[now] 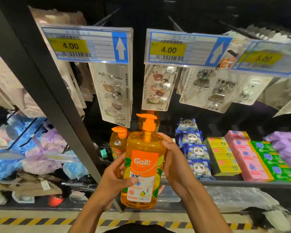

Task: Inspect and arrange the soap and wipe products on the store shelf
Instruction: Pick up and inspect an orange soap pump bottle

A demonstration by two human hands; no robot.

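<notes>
The left hand (115, 175) and right hand (173, 158) are curled round the sides of a large orange Gail pump bottle (144, 167), which is held upright, off the shelf, in front of the shelf edge (242, 183). Movement is hemmed in by the black upright post (57, 101) on the left and the hanging hook cards (115, 95) above, which could be knocked by the pump. A second pump bottle (117, 145) behind could be toppled. Room beside the panda wipe packs (194, 148) seems open, though it is dark there.
</notes>
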